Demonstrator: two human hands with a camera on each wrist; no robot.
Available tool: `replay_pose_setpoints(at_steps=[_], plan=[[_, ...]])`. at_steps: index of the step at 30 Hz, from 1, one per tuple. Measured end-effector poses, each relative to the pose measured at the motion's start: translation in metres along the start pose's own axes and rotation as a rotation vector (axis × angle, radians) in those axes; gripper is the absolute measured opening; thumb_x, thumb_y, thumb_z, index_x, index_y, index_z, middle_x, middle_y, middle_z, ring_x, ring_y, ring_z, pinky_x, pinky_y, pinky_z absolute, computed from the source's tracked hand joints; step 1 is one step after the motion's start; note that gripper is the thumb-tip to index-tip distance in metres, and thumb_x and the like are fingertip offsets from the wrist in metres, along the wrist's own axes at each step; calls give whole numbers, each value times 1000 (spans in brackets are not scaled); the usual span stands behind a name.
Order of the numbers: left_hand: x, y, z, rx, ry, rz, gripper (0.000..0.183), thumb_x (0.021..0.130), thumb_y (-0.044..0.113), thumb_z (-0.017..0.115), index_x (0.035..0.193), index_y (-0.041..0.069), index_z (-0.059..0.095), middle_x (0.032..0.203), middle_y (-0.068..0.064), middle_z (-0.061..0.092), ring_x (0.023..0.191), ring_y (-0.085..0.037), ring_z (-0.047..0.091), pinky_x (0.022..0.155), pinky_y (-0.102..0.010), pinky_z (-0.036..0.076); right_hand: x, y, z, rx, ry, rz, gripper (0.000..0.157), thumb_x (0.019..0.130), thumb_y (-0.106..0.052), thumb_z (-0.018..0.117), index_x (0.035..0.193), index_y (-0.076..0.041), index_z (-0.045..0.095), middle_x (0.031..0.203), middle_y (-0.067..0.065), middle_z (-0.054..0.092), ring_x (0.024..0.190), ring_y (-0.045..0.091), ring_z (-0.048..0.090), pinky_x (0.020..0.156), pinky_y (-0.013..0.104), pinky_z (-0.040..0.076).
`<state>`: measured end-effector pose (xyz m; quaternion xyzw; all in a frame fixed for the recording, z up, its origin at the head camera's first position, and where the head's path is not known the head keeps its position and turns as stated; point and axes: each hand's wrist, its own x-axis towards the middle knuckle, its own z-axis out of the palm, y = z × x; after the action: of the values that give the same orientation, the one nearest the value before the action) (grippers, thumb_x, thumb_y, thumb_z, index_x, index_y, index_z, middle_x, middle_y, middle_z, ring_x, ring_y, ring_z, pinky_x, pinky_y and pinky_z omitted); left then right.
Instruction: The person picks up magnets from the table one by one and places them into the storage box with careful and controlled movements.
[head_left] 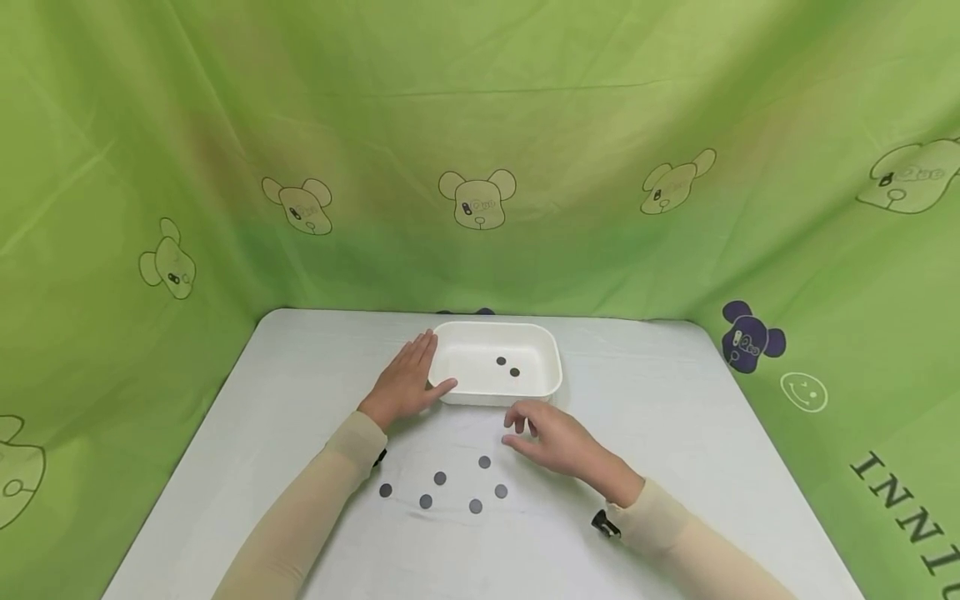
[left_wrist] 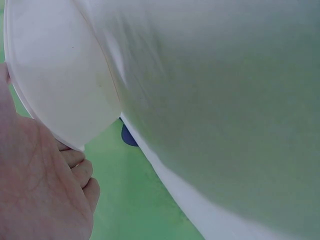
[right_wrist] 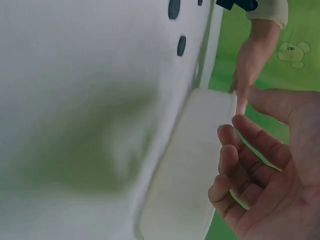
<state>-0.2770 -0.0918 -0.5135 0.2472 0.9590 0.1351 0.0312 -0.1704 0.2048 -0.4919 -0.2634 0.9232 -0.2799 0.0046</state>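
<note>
A white rectangular tray (head_left: 495, 399) stands toward the back of the table, with two small dark grey discs (head_left: 514, 372) on its floor. At its left end my left hand (head_left: 403, 382) rests with long fingers along the outer side and the thumb over the near rim; the left wrist view shows the palm beside the tray wall (left_wrist: 60, 75). My right hand (head_left: 558, 437) hovers just in front of the tray's near right corner. Its fingers (right_wrist: 229, 159) bend loosely, thumb apart from them, and nothing shows between them.
Several matching grey discs (head_left: 440, 478) lie scattered on the white table (head_left: 637, 400) in front of the tray, between the forearms. Green cloth (head_left: 480, 100) printed with bear heads hangs behind the table and on both sides. Each wrist wears a black strap buckle (head_left: 606, 523).
</note>
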Motion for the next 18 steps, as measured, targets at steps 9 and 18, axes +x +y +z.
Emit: replay_pose_setpoints(at_steps=[9, 18], plan=[[-1, 0, 1, 0, 5, 1, 100, 108, 69, 40, 170, -1, 5, 179, -17, 5, 167, -30, 4, 134, -42, 5, -15, 5, 18, 37, -103, -21, 24, 94, -31, 85, 104, -16, 69, 87, -7, 65, 72, 5, 52, 66, 24, 47], [1, -2, 3, -6, 17, 7, 100, 108, 69, 41, 170, -1, 7, 179, -17, 6, 166, -30, 6, 134, -42, 7, -24, 4, 28, 32, -138, -20, 24, 94, -30, 86, 107, -17, 69, 89, -10, 63, 74, 4, 53, 67, 24, 49]])
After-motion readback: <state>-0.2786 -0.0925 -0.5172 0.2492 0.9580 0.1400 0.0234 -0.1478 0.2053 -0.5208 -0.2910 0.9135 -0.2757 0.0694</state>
